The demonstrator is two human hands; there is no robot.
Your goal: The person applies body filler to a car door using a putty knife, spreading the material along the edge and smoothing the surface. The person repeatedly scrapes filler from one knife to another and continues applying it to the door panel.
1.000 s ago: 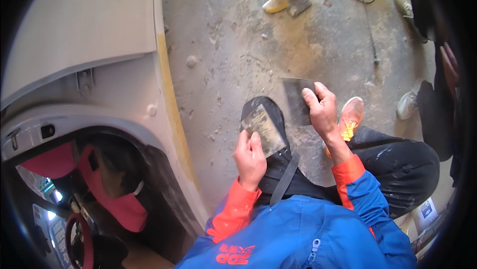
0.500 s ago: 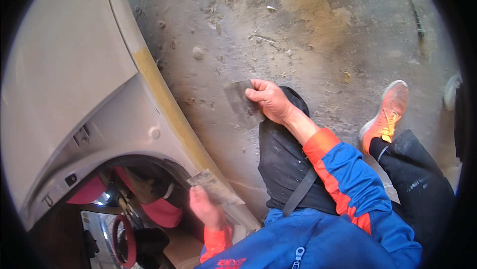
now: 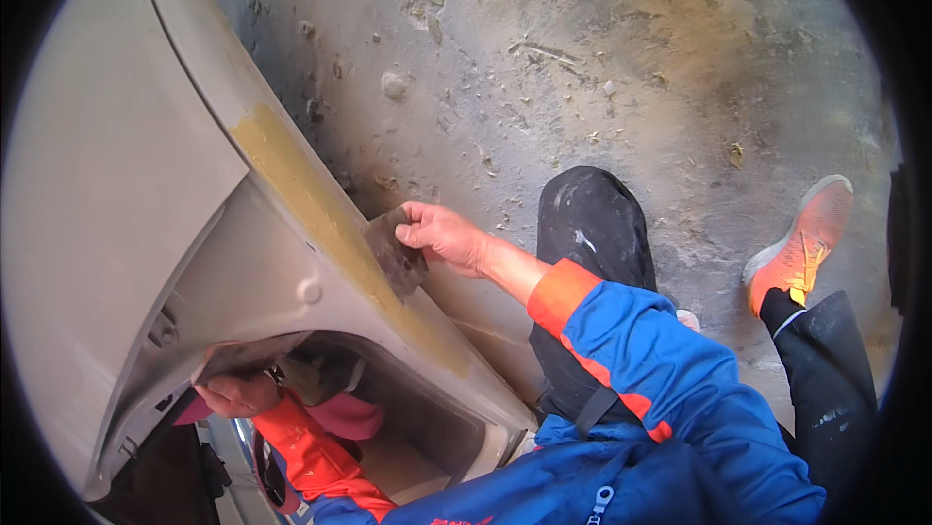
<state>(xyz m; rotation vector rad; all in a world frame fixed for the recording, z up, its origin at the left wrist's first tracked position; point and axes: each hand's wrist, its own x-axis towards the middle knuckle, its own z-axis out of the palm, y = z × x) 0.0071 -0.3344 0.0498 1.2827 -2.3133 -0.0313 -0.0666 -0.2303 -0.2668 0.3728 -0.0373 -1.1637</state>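
Pinched in my right hand (image 3: 442,236) is a dark, thin putty spreader (image 3: 396,258), a flat square plate. Its edge meets or nearly meets the strip of yellowish filler (image 3: 311,200) running down the edge of a beige car body (image 3: 107,156). My left hand (image 3: 240,395) is closed around a second flat plate, a mixing plate (image 3: 257,354), seen nearly edge-on over the car's opening. The fingers behind that plate are partly hidden.
Inside the opening are a pink-red cushion-like piece (image 3: 349,415) and a steering wheel (image 3: 264,462) with a dark red rim. Rough concrete floor (image 3: 485,88) with scraps lies beside the car. My bent knee (image 3: 592,210) and orange shoe (image 3: 801,244) are at right.
My right hand has moved left with the spreader, from above the floor to the filler strip. My left hand has moved left with its plate, away from the car's lower edge to over the opening.
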